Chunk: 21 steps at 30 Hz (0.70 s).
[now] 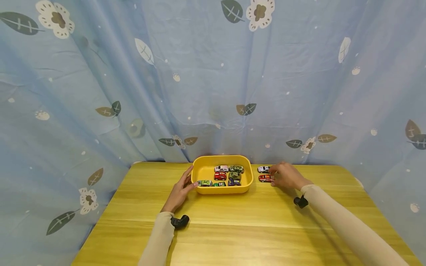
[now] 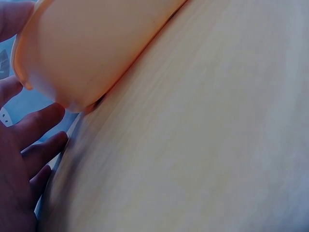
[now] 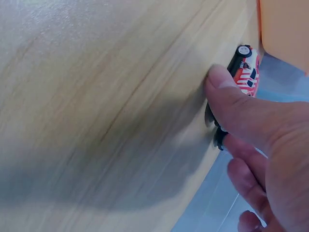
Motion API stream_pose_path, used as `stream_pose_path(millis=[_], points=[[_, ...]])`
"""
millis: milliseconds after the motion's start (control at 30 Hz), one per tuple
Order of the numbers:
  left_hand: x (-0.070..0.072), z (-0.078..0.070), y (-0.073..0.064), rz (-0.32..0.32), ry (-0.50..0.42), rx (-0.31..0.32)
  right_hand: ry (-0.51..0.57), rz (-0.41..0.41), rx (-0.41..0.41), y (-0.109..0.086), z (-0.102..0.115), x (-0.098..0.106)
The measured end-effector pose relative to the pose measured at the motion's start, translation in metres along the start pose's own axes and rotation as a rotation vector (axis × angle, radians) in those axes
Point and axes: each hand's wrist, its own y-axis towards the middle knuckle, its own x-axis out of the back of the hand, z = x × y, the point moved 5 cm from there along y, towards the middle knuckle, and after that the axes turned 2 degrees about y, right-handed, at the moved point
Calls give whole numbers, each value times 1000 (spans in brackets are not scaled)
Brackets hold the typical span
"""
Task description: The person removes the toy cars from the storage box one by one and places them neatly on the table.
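My left hand [image 1: 178, 192] is at the left end of a yellow plastic box [image 1: 199, 190], thumb near its front corner and fingers along the end wall. Those fingers [image 2: 41, 123] look fairly straight and spread in the left wrist view. To the right of the box, my right hand [image 1: 287, 175] pinches an orange toy car [image 1: 265, 178] at its right end. The right wrist view shows the thumb [image 3: 219, 79] along this car's side, with its red-and-white striped end sticking out. Just behind it stands a white toy car [image 1: 263, 169], partly covered by the fingers.
Several toy cars lie inside the box, among them a red one [image 1: 220, 176], a pink-white one [image 1: 221, 169] and a green one [image 1: 205, 183]. Box and cars are near the back edge of the wooden table [image 1: 233, 236]. A blue patterned curtain [image 1: 206, 74] hangs behind it.
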Motion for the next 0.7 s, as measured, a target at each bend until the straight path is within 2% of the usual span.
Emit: stream_pose_path(millis=[100, 200, 367, 467, 700], points=[[1, 0, -1, 2, -2, 1, -15, -51, 0, 0, 0, 5], [2, 0, -3, -8, 5, 7, -15, -138, 2, 5, 5, 14], [1, -1, -4, 2, 3, 6, 37, -237, -13, 21, 28, 31], [0, -1, -4, 6, -2, 5, 83, -234, -11, 34, 48, 37], [0, -2, -1, -3, 3, -6, 143, -167, 39, 66, 97, 42]])
